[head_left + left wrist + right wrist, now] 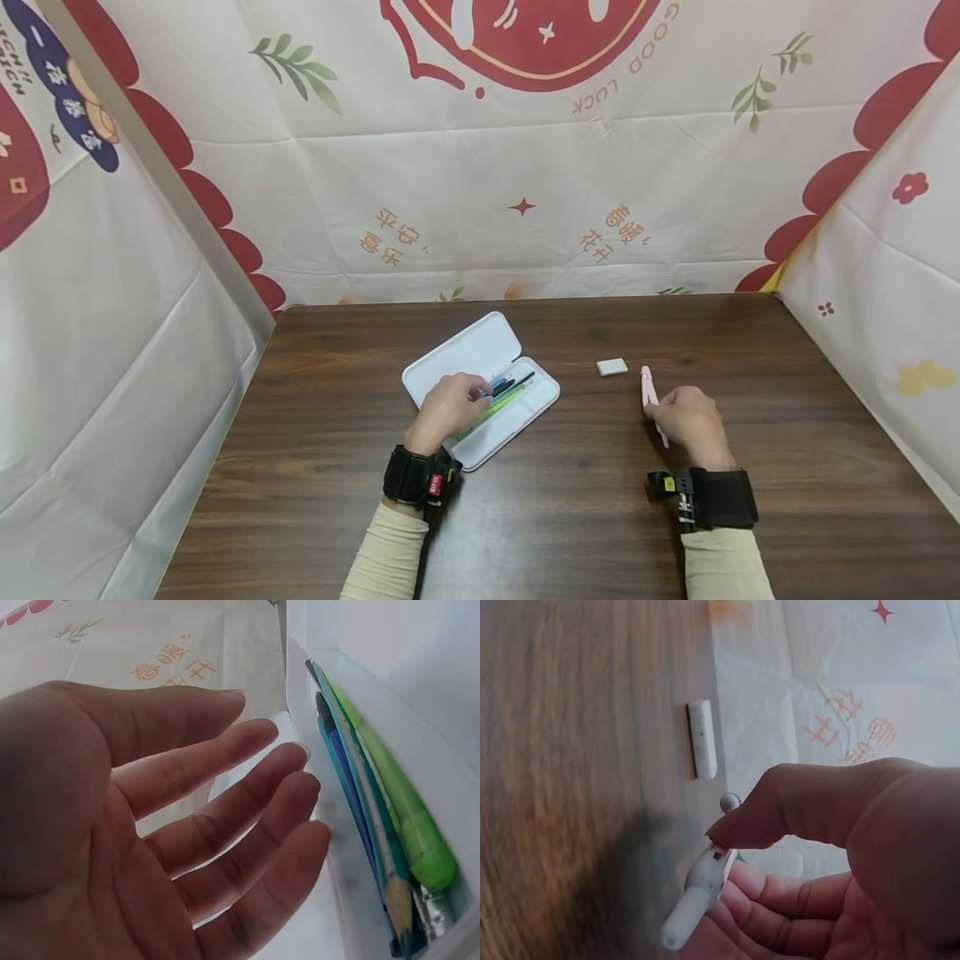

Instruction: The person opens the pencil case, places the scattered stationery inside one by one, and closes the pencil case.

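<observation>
In the head view my left hand (452, 407) hovers over an open white pencil case (542, 392), with its lid (468, 348) folded back. The left wrist view shows its fingers apart and slightly bent, holding nothing. Beside them in the case lie a bright green pen (409, 817), a sharpened pencil (397, 900) and a blue pen (352, 780). To the right, my right hand (688, 421) pinches a slim pale pink tool (648, 385) between thumb and fingers, just above the table. Its round knob (730, 802) and thick pale end (684, 919) show up close; its kind is unclear.
A small white eraser (612, 367) lies on the brown wooden table (570, 500), left of the right hand and beyond it. Printed white cloth (480, 183) hangs along the table's back edge and both sides.
</observation>
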`<state>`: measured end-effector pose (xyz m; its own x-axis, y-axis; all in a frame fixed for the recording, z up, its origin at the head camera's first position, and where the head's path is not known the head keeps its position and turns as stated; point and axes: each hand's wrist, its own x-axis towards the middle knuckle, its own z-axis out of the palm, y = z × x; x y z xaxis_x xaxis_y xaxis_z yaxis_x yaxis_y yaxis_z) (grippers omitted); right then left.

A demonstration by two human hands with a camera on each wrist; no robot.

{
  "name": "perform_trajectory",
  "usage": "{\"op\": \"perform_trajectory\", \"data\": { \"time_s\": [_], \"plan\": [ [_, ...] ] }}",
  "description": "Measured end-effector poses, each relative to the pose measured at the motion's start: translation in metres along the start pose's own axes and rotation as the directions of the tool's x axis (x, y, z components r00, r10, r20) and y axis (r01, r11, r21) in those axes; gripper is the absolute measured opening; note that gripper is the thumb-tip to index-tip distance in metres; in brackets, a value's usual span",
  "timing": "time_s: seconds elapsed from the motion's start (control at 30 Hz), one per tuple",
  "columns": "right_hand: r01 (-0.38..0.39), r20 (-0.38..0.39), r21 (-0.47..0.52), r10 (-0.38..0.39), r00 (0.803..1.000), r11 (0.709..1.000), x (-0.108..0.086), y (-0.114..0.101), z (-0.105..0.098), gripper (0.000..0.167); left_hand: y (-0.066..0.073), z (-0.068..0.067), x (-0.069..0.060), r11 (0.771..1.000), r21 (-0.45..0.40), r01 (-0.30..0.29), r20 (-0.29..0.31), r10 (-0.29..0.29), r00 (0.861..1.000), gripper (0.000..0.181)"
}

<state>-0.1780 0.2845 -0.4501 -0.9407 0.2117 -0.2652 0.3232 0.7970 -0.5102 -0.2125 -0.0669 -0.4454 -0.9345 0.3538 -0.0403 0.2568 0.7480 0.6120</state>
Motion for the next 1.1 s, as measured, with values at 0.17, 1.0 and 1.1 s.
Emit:
{"op": "perform_trajectory", "data": {
  "time_s": [0.17,1.0,1.1],
  "plan": [
    [0.029,0.015,0.028,-0.030,0.999,0.999,-0.002,-0.007,0.000,0.030,0.002,0.000,0.000,1.000,-0.004,0.009,-0.001,-0.009,1.000,0.017],
    [0.163,0.024,0.141,-0.168,0.985,0.976,-0.009,-0.047,0.023,0.021,0.009,0.002,0.001,0.998,-0.036,-0.047,-0.057,0.045,0.997,0.015],
    [0.181,0.013,0.134,-0.185,0.983,0.974,-0.010,-0.051,0.026,0.018,0.009,0.002,0.001,0.998,-0.041,-0.057,-0.064,0.054,0.996,0.014]
  ]
}}
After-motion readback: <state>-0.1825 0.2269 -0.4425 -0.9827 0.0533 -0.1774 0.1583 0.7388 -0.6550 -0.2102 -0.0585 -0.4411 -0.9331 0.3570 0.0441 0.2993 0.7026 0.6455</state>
